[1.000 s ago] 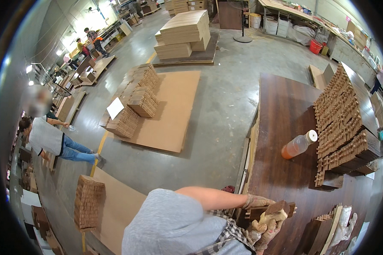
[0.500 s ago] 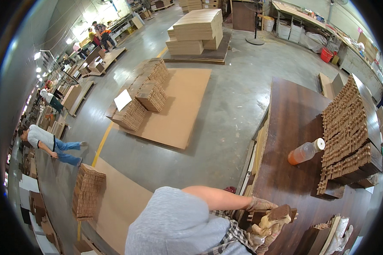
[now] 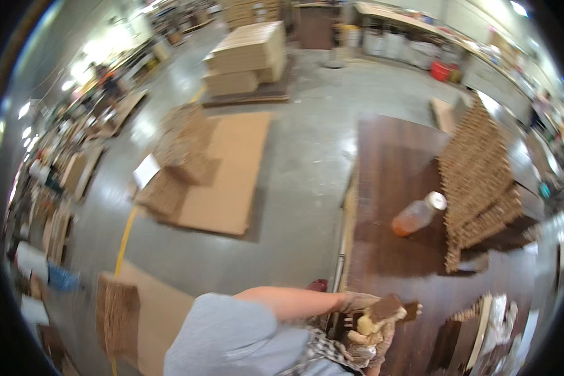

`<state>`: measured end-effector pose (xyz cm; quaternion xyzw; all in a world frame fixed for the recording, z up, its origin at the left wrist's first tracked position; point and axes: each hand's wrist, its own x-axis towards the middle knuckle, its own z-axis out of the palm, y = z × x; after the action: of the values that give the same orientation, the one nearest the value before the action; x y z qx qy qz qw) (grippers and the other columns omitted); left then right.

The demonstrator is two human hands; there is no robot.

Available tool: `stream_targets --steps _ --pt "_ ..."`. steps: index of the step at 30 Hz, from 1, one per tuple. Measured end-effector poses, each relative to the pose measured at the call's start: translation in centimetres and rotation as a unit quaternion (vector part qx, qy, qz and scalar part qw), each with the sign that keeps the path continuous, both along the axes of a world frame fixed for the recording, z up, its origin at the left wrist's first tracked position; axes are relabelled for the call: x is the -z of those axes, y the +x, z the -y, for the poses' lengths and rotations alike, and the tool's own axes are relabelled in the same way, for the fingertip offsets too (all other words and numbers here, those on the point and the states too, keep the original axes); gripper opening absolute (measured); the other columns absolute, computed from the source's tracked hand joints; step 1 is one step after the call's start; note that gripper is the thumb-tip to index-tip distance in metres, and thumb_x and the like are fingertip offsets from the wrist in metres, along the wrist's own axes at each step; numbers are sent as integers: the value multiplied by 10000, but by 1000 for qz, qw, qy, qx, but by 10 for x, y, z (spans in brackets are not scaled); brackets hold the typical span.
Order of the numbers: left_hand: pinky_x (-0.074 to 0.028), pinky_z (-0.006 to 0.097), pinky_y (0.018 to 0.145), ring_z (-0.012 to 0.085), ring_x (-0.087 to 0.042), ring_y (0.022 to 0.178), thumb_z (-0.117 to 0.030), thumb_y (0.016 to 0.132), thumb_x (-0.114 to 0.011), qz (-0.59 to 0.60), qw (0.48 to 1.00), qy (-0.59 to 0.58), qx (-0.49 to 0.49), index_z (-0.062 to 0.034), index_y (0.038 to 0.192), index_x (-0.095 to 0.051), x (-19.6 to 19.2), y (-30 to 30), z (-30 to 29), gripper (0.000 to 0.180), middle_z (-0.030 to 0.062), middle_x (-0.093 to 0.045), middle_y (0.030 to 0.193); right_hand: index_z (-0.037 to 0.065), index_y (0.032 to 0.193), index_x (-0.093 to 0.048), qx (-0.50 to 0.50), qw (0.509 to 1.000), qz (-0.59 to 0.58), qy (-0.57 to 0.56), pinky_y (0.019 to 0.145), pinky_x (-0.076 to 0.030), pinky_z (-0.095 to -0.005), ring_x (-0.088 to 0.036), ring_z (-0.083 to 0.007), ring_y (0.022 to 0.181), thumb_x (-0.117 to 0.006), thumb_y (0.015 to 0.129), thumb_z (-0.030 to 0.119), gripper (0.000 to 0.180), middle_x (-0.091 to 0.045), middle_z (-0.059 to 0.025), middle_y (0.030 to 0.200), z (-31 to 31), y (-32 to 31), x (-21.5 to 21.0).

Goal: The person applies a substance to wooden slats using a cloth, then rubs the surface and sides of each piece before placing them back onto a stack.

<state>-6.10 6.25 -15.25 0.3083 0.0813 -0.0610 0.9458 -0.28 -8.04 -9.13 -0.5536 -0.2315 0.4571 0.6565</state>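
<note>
Both my gloved hands are close together over the dark brown table [image 3: 395, 150]. My left hand [image 3: 359, 302] is wrapped round dark brown wooden pieces [image 3: 412, 311] with small notched ends. Just below it, my right hand [image 3: 382, 348] is closed round a soft yellowish wad [image 3: 366, 324], perhaps a sponge or cloth. A brown block [image 3: 385, 308] lies against the top of the wad; I cannot tell whether the two are joined. Beyond my hands a clear bottle [image 3: 418, 215] with a white cap and orange liquid lies tilted on the table.
A tall stack of notched brown slats [image 3: 479, 182] stands on the table's right. Nearer are a smaller stack [image 3: 460, 335] and crumpled white plastic [image 3: 499, 323]. Brown bundles [image 3: 180, 141] sit on a cardboard sheet [image 3: 232, 182] on the floor; pale boards [image 3: 244, 53] are piled farther back.
The whole view has shifted, so the table, bottle and stacks appear farther left, and the picture is blurrier. Both hands keep the same hold. The walking person at left is now mostly blurred out.
</note>
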Motion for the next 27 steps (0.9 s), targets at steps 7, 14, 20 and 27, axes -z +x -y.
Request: stream_targets --steps 7,14,20,27 --pt "-515 294 869 137 -616 966 -46 878 -621 130 918 374 -29 7 1249 -606 15 -14 -17 375 67 -665 1149 59 1097 -595 28 987 -159 -14 604 -523 -266 -611 -135 728 -660 854 103 255 -639 -48 896 13 -10 13" --pt "-479 303 968 135 -575 1100 -89 952 -586 86 970 228 24 -16 1338 -539 45 -22 -26 395 74 -629 1238 4 1047 -688 6 986 -168 -5 817 -519 -298 -626 -130 935 -679 867 122 215 -669 -49 1047 -7 -15 -46" --pt "-424 330 1055 196 -554 1188 -255 1031 -486 -60 997 48 26 -31 1401 -493 -36 -17 -24 432 106 -591 1331 102 1021 -587 16 999 -34 -14 552 -492 -235 -562 -77 669 -623 893 89 134 -587 19 848 0 -8 -19" --pt "-527 402 903 225 -636 1024 -411 1051 -419 6 890 -425 165 -40 1324 -559 13 -25 -36 482 107 -662 1175 45 1056 -659 127 955 -259 72 794 -536 -271 -620 -105 908 -639 939 135 149 -648 -20 1052 21 -16 -40"
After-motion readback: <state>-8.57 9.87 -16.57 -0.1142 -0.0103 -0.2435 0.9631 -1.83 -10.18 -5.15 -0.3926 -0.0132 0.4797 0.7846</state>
